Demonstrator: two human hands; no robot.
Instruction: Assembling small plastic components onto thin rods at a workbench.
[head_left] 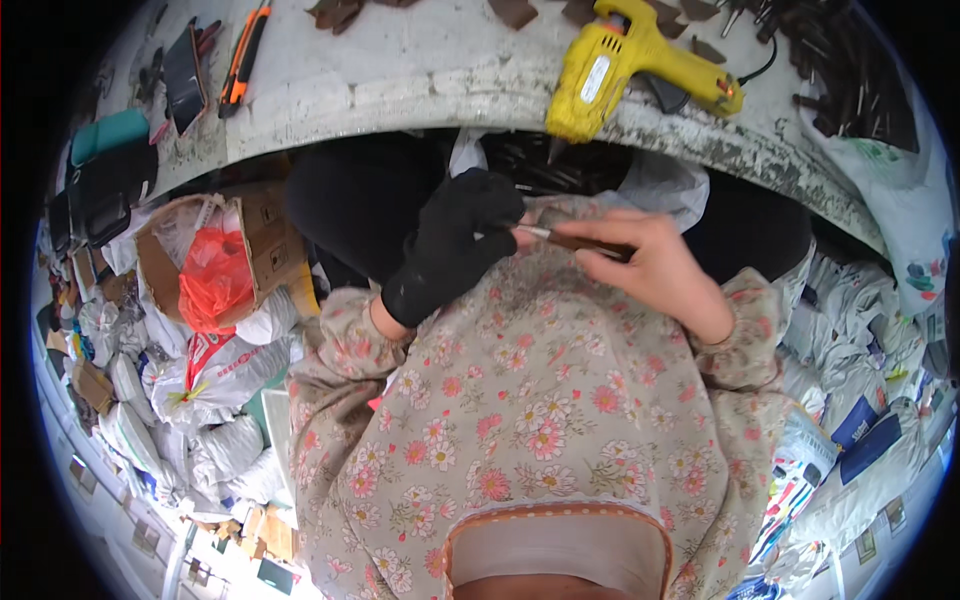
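Observation:
My left hand (460, 235), in a black glove, is closed in front of my chest. Whatever it pinches is too small and too covered by the fingers to make out. My bare right hand (655, 262) grips a slim tool with a dark brown handle (598, 246) and a silvery front part. The tool points left, and its tip meets the gloved fingers, where its end is hidden. Just beyond my hands, an open white plastic bag (668, 190) between my knees holds several dark, thin pieces (560, 165).
On the worn white table (400, 90) ahead lie a yellow glue gun (610, 70), an orange-and-black utility knife (243, 62) and scraps of brown material (513, 11). Dark sticks (850, 80) are heaped at the right. A cardboard box (265, 240) with a red bag stands at my left.

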